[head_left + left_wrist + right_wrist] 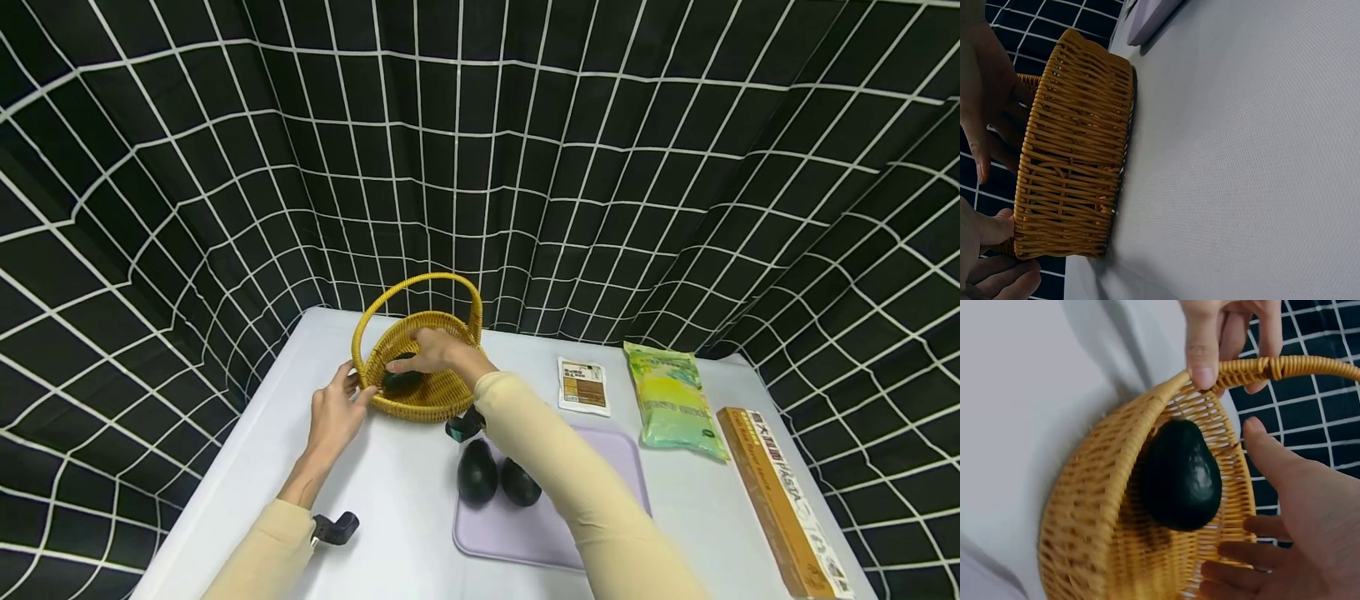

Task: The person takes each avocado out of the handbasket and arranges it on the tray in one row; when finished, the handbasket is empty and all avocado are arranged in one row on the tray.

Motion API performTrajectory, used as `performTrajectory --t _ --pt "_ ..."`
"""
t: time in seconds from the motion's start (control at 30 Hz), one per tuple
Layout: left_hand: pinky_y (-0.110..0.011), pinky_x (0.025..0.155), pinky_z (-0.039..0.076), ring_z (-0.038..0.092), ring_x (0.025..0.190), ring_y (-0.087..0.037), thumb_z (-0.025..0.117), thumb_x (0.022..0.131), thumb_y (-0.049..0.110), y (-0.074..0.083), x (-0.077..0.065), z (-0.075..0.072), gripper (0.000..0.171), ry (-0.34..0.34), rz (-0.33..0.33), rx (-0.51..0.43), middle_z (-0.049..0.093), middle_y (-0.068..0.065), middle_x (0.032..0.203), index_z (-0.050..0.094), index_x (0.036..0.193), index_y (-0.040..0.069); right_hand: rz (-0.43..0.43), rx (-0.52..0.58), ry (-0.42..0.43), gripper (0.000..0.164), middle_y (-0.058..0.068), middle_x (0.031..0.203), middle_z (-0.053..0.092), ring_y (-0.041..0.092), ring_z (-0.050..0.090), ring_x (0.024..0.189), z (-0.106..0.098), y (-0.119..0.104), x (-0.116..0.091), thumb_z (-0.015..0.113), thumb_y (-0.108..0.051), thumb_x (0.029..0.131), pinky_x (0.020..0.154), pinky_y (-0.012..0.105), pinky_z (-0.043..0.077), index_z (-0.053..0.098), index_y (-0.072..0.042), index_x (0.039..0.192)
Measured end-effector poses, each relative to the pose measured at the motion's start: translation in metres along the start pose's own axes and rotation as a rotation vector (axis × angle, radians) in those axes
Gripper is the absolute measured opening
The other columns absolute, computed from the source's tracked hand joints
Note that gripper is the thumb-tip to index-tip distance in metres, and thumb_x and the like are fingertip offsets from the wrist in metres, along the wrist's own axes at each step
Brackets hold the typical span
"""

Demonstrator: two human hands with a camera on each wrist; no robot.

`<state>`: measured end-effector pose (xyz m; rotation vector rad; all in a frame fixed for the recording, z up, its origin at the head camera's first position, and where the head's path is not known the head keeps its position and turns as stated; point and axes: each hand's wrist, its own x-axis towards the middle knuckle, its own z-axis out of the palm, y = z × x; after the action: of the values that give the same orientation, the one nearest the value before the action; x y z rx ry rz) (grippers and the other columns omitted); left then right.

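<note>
A wicker basket point(420, 412) with a tall arched handle stands on the white table at the back left. My left hand point(336, 414) pinches its rim at the foot of the handle, thumb on the near side and fingers behind. Inside the basket lies one dark avocado point(1182, 475), its narrow end toward the left hand. Over the basket reaches my right hand point(437, 350), fingers spread beside the avocado and holding nothing. Two more dark avocados, one left point(477, 473) and one right point(519, 483), lie on a lilac tray point(510, 537) under the right forearm.
To the right of the basket lies a small white-and-brown packet point(583, 387). A green-yellow bag point(671, 400) is beside it, and a long pasta box point(783, 500) lies along the right edge. Black grid-patterned cloth point(480, 167) hangs behind the table.
</note>
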<state>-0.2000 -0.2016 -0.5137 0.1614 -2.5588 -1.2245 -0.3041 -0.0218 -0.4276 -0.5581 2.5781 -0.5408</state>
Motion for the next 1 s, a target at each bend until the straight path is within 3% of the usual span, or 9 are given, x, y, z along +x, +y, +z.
performTrajectory --t 0.27,0.53,0.63,0.83,1.0 --pt "-0.059 0.105 0.056 0.069 0.119 -0.046 0.076 0.096 0.012 0.002 0.0 0.001 0.059 -0.002 -0.003 0.007 0.068 -0.03 0.129 0.052 0.149 -0.001 0.059 0.128 0.034 0.08 0.014 0.141 0.063 0.027 0.059 0.131 0.016 0.004 0.004 0.072 -0.061 0.093 0.114 0.042 0.052 0.055 -0.002 0.145" --pt "-0.056 0.106 0.056 0.069 0.119 -0.046 0.076 0.096 0.011 0.002 0.001 0.002 0.061 -0.01 -0.012 -0.007 0.068 -0.03 0.131 0.051 0.15 0.0 0.004 0.096 0.06 0.068 0.009 0.125 0.068 0.02 0.062 0.107 0.031 0.003 0.011 0.08 -0.048 0.091 0.1 0.034 0.058 0.06 -0.004 0.138" --pt "-0.056 0.106 0.056 0.069 0.119 -0.046 0.076 0.096 0.011 0.001 0.0 0.002 0.061 -0.011 -0.013 -0.013 0.068 -0.03 0.131 0.051 0.15 0.0 -0.016 0.082 0.068 0.065 0.009 0.127 0.069 0.02 0.064 0.112 0.036 0.001 0.014 0.083 -0.041 0.09 0.102 0.032 0.057 0.06 -0.005 0.139" --pt "-0.057 0.107 0.055 0.069 0.12 -0.046 0.076 0.096 0.011 0.001 0.0 0.002 0.061 -0.008 -0.012 -0.021 0.068 -0.029 0.131 0.051 0.15 0.0 -0.08 0.049 0.03 0.077 0.013 0.15 0.058 0.028 0.058 0.135 0.039 0.0 0.016 0.083 -0.025 0.091 0.113 0.039 0.054 0.046 -0.012 0.157" --pt "-0.057 0.108 0.054 0.069 0.119 -0.045 0.076 0.096 0.011 0.001 0.0 0.002 0.059 -0.002 -0.019 -0.012 0.068 -0.029 0.13 0.053 0.149 0.001 -0.135 0.025 0.025 0.073 0.011 0.154 0.055 0.027 0.054 0.141 0.044 -0.001 0.016 0.078 -0.028 0.096 0.116 0.037 0.05 0.045 -0.012 0.159"
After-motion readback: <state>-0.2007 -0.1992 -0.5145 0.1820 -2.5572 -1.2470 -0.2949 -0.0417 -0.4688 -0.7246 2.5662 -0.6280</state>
